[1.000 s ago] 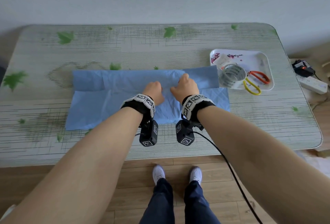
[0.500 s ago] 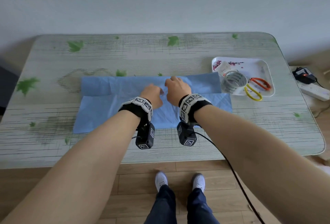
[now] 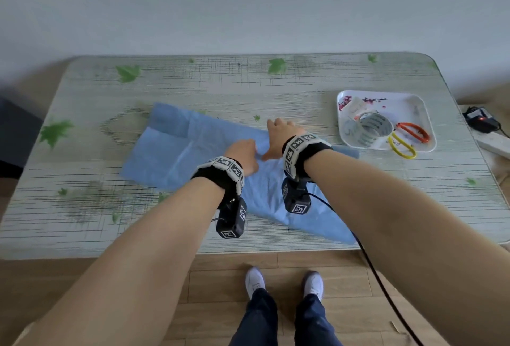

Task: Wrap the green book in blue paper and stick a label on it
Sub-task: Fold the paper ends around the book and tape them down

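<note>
The blue paper (image 3: 176, 152) has swung round since half a second ago: it lay square to the table (image 3: 248, 80) edge, and now it slants, one end at 10 o'clock and the other reaching the near edge at 5 o'clock. The right hand (image 3: 278, 137) has moved forward to the sheet's far edge at 12 o'clock.

That hand lies spread on the paper, fingers stretched ahead and thumb splayed toward 9 o'clock, pressing down and gripping nothing. The left hand (image 3: 244, 154) sits just beside it, toward 8 o'clock, knuckles up and fingers curled under. They may be pinching a fold of the paper, but the back of the hand hides them.

There is one sheet of paper, at the middle of the table. At 2 o'clock stands one white tray (image 3: 408, 103), well apart from the left hand and near the right. It holds one roll of clear tape (image 3: 371, 127), one pale card (image 3: 356, 104), and two looped handles, one orange (image 3: 414, 130) and one yellow (image 3: 403, 148). Each wrist carries one patterned band (image 3: 223, 169) with one black box (image 3: 233, 221) hanging below, two of each. One cable (image 3: 380, 276) trails from the right wrist toward 5 o'clock.
</note>
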Demonstrator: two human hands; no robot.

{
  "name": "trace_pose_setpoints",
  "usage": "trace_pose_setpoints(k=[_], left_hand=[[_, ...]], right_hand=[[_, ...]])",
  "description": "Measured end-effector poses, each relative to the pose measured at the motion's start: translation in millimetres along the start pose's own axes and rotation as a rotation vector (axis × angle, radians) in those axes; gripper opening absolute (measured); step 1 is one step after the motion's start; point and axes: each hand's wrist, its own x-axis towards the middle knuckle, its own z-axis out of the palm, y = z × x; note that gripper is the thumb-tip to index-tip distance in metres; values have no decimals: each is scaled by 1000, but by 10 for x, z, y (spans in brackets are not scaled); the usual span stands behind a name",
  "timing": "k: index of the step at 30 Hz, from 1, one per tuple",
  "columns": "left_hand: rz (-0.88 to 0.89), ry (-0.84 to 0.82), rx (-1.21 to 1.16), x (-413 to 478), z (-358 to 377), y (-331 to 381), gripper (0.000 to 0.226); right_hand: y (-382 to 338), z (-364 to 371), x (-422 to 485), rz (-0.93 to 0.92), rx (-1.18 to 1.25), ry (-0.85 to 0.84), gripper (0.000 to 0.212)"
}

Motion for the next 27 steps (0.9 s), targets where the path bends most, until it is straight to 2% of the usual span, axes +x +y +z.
trace_pose_setpoints(k=[2, 7, 12, 15, 17, 19, 20, 23, 25, 27], left_hand=[[-18, -3, 13, 62, -20, -122, 40], [-24, -27, 36, 222, -130, -248, 50], [-65, -48, 39, 372, -196, -397, 61], [-97, -4, 32, 395, -230, -562, 48], [-126, 12, 76, 392, -262, -644, 46], [-147, 71, 124, 369, -288, -719, 57], [-146, 93, 154, 341, -306, -748, 65], [-180, 157, 133, 265, -325, -845, 79], [-191, 169, 123, 233, -287, -875, 83], [-148, 100, 223, 165, -250, -884, 90]], right_hand=[[-54, 49, 87, 49, 22, -36, 78], [-193, 96, 234, 113, 156, 43, 76], [-394, -60, 259, 161, 202, -34, 76], [-641, -84, 158, 87, 208, -80, 83], [-825, -66, 49, -38, 293, -234, 69], [-937, 1, -23, -114, 392, -408, 43], [-949, 32, -27, -141, 383, -432, 33], [-796, 9, 81, -91, 307, -290, 18], [-661, -40, 167, -20, 267, -152, 25], [-568, -37, 224, 0, 245, -44, 29]])
